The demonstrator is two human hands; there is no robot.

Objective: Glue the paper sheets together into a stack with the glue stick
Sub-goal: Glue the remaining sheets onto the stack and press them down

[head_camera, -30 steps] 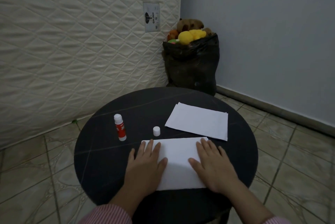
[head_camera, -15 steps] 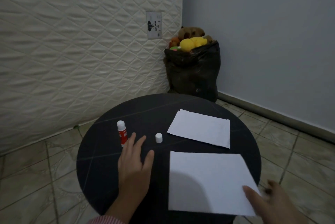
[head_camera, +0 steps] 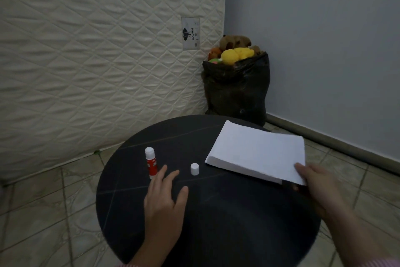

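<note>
Right hand [head_camera: 313, 182] pinching paper [head_camera: 257, 150] corner at table's [head_camera: 216, 223] three o'clock; left hand [head_camera: 164, 199] spread wide, empty, beside glue [head_camera: 150, 161] at ten; cap [head_camera: 194, 168] apart, near centre.

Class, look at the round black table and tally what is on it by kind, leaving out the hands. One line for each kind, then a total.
Glue stick: 1
Loose white cap: 1
Paper stack: 1 (the sheet count cannot be told; the right hand holds its near corner)
Total: 3
</note>
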